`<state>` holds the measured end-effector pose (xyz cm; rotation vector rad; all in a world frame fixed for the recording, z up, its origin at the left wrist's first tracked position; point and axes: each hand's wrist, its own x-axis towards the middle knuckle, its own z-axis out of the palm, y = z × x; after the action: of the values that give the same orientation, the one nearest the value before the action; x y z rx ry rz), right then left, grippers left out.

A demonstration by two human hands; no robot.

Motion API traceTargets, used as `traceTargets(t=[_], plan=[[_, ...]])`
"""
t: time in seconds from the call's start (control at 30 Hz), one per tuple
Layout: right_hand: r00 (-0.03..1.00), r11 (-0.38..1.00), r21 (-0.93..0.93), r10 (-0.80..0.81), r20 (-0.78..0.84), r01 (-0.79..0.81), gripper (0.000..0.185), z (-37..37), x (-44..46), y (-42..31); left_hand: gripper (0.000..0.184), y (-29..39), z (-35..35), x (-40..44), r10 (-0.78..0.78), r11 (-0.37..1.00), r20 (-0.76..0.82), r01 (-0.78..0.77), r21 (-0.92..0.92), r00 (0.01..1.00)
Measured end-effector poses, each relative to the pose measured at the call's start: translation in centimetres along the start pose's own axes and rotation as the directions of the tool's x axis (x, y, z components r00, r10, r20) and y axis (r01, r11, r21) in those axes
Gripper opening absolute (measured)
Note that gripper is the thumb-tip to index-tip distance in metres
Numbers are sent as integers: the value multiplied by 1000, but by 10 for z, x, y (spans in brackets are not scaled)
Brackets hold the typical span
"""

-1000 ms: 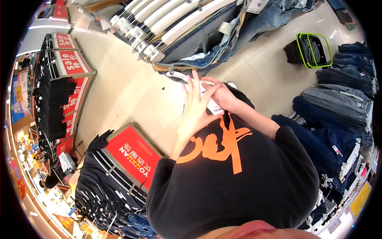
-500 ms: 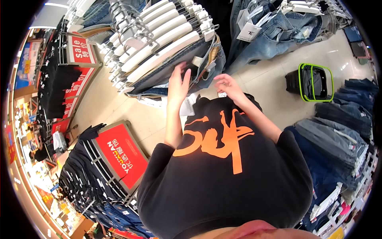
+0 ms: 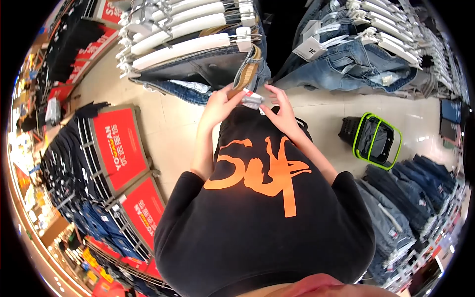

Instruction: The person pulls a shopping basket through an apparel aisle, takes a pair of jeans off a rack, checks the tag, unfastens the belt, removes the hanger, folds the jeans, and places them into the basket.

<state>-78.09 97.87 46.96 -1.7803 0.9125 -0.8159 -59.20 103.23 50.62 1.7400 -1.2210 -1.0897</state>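
A pair of jeans [image 3: 193,69] hangs from a white hanger [image 3: 183,51] at the near end of a rack, its waistband bending toward me. My left hand [image 3: 221,105] pinches a small grey and white tag with red on it [image 3: 253,97], beside the brown inner waistband. On the tag's other side is my right hand [image 3: 281,110], fingers spread and curved, thumb close to the tag's edge. Whether that thumb touches it, I cannot tell.
More jeans [image 3: 346,64] hang at the upper right with a white label [image 3: 310,48]. A black basket with a green rim [image 3: 357,143] stands on the floor at right. Red sign boards [image 3: 120,148] and dark clothes racks line the left. Folded-looking denim [image 3: 391,198] hangs lower right.
Both hands have come together at the tag, and the left has closed on it. The view has shifted, so the basket and signs sit lower in it.
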Motion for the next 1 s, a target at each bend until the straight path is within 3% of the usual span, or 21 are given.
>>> traceTargets(t=[0.07,0.13,0.23,0.3,0.33,0.37,0.4,0.47,0.5,0.6,0.8,0.93,1.0], plan=[[979,988,145,24,200,-54,41,-3,1,4,39,10,-14,-1,-90,964,137,121,-237,986],[890,924,339,2,457,-176,39,-5,2,0,43,7,-23,0,-179,949,168,215,-229,969],[776,881,337,52,629,-332,28,-11,-2,-27,64,17,-29,-6,-207,914,304,295,-278,930],[675,825,363,31,737,-433,26,-12,-5,-25,62,15,-16,-13,-166,929,185,217,-301,969],[658,755,411,36,752,-511,24,-13,-7,-27,60,22,-15,-17,-145,923,155,190,-335,977],[631,732,400,53,774,-552,24,-16,-10,-33,56,28,-19,-19,-127,903,254,218,-370,959],[608,709,392,65,791,-586,24,-18,-9,-39,55,31,-19,-26,-127,931,188,182,-316,974],[595,692,384,82,800,-612,24,-19,-11,-45,59,23,-11,-31,51,999,48,-52,7,998],[592,681,384,91,801,-624,24,-17,-14,-47,61,23,-9,-35,35,998,3,-35,61,999],[603,686,377,115,789,-623,25,-12,-17,-51,59,23,-8,-47,-12,998,-58,8,-69,998],[560,733,294,141,817,-614,24,0,-20,-47,56,30,-5,-70,20,1000,-212,-17,15,977],[549,699,300,157,821,-649,26,7,-23,-48,57,17,-9,-69,88,995,-145,-94,-34,986],[558,689,297,187,808,-661,26,12,-22,-51,59,17,-13,-70,75,997,-124,-72,26,989]])
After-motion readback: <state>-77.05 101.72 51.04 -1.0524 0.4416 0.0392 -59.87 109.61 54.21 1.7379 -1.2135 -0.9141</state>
